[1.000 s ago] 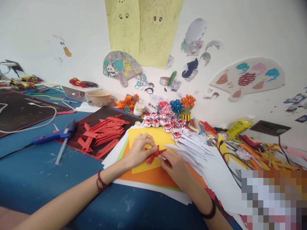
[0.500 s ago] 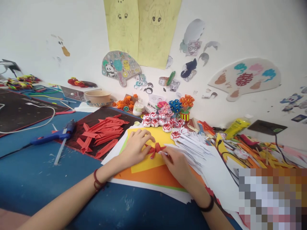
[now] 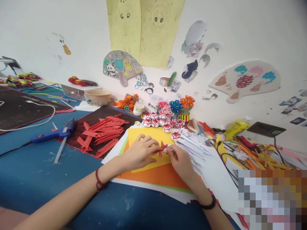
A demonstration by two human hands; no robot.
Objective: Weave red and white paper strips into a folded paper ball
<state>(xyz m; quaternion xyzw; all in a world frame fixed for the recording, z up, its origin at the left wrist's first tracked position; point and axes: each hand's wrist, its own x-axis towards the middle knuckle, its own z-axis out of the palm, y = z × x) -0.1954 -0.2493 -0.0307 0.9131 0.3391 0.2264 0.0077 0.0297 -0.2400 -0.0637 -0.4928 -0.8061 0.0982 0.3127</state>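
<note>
Over a yellow paper sheet [image 3: 136,134], both my hands work on a small red folded paper piece [image 3: 164,146] with pointed arms and a bit of white at its right. My left hand [image 3: 140,153] grips its left side between thumb and fingers, partly covering it. The thumb and forefinger of my right hand [image 3: 181,163] pinch its right end. Folded red paper strips [image 3: 103,131] lie heaped to the left on a dark mat. Folded white paper strips [image 3: 195,147] are piled to the right. Red-and-white paper balls [image 3: 167,127] cluster behind the sheet.
A blue glue gun [image 3: 51,135] rests at the left on the blue tabletop [image 3: 35,179]. A bowl [image 3: 98,96], a small jar [image 3: 138,109] and colourful flowers [image 3: 176,106] stand along the wall. Paper scraps and a yellow bottle [image 3: 237,128] crowd the right.
The red paper piece has turned and shifted slightly right, so one point now stands upward. My left fingers have moved over its left side; my right hand has moved slightly right.
</note>
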